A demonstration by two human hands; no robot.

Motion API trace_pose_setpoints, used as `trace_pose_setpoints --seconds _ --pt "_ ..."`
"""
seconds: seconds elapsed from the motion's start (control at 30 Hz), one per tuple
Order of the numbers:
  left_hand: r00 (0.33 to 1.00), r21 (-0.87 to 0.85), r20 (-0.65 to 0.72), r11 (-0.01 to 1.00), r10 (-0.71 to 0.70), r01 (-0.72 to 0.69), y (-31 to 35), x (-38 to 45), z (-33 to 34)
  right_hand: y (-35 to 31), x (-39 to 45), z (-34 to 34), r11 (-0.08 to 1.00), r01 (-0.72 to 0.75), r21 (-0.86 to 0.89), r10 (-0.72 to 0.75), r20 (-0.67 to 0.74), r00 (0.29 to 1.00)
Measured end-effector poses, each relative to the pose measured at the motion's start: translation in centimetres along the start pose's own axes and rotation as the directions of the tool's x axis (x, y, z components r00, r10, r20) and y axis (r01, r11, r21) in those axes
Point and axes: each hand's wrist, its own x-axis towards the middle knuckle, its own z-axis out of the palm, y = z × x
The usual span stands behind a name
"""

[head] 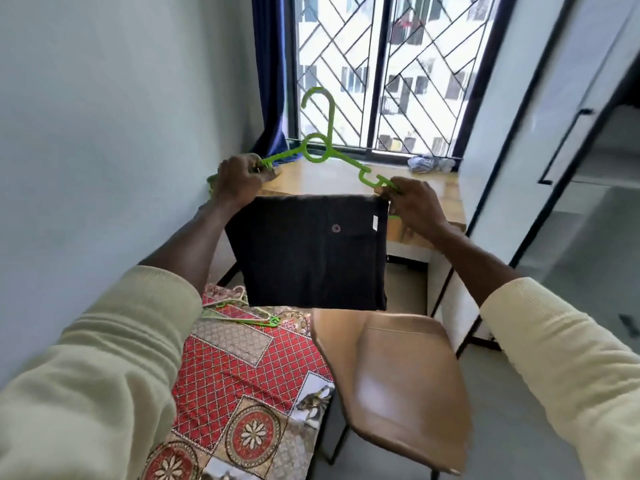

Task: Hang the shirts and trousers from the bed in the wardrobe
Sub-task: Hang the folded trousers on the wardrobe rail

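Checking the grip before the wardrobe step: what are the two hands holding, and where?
Both hold a green hanger with dark trousers folded over it. The left hand grips its left arm end, the right hand its right arm end.

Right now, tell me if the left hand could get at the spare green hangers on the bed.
Probably not yet. The left hand grips one end of the green hanger carrying the dark trousers, so it is occupied. The spare hangers lie uncovered on the bed below it, otherwise unobstructed.
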Motion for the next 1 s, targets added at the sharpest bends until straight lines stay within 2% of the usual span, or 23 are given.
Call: trace_pose_setpoints --seconds 0.07,0.17,0.2,0.27,0.3,0.37,0.43,0.53,0.63,0.73,0.83,0.93,1.0 --pt "0.998 -0.037 0.041 0.998 0.048 -0.047 2.0 0.4 1.3 1.0 -1.5 -2.5 1.0 -0.007 -0.026 0.005 -0.079 0.997" --pt "0.996 -0.109 -0.027 0.99 0.085 -0.087 6.2 0.6 4.1 4.0 -3.1 -6.5 0.996 -0.083 -0.029 0.076 -0.176 0.981" --pt "0.996 -0.124 -0.06 0.99 0.066 -0.073 7.4 0.5 5.0 5.1 -3.6 -7.7 0.992 -0.123 0.004 0.122 -0.197 0.973" --pt "0.996 -0.231 -0.044 0.971 -0.073 0.061 10.2 1.0 7.8 7.8 -4.6 -11.0 0.978 -0.168 0.121 0.193 -0.251 0.949" --pt "0.989 -0.314 0.028 0.938 -0.146 0.147 11.3 1.2 9.1 9.3 -5.0 -12.3 0.962 -0.191 0.197 0.242 -0.277 0.93" --pt "0.968 -0.508 0.21 0.83 -0.141 0.231 14.5 1.7 12.6 12.4 -6.0 -16.1 0.936 -0.23 0.267 0.316 -0.345 0.884" --pt "0.938 -0.668 0.346 0.696 -0.022 0.263 18.7 1.1 16.1 15.4 -6.9 -20.3 0.931 -0.234 0.28 0.331 -0.379 0.864" --pt "0.879 -0.793 0.454 0.517 0.147 0.323 26.1 -1.1 21.7 20.5 -8.4 -26.6 0.944 -0.233 0.232 0.314 -0.422 0.851" --pt "0.768 -0.791 0.58 0.413 0.272 0.451 34.2 -3.1 27.2 26.9 -9.5 -33.5 0.942 -0.26 0.212 0.331 -0.462 0.823" --pt "0.682 -0.741 0.661 0.413 0.312 0.529 43.1 -4.6 32.7 33.7 -10.2 -41.2 0.948 -0.25 0.195 0.316 -0.513 0.798" --pt "0.645 -0.723 0.688 0.388 0.332 0.571 50.4 -5.8 37.2 37.7 -10.3 -47.9 0.956 -0.241 0.168 0.293 -0.592 0.75" --pt "0.605 -0.718 0.695 0.431 0.389 0.547 56.1 -6.2 40.8 41.1 -9.8 -53.3 0.953 -0.28 0.115 0.285 -0.652 0.703" --pt "0.618 -0.737 0.675 0.415 0.403 0.534 59.5 -5.8 43.1 43.1 -9.1 -56.1 0.945 -0.311 0.101 0.293 -0.684 0.669"
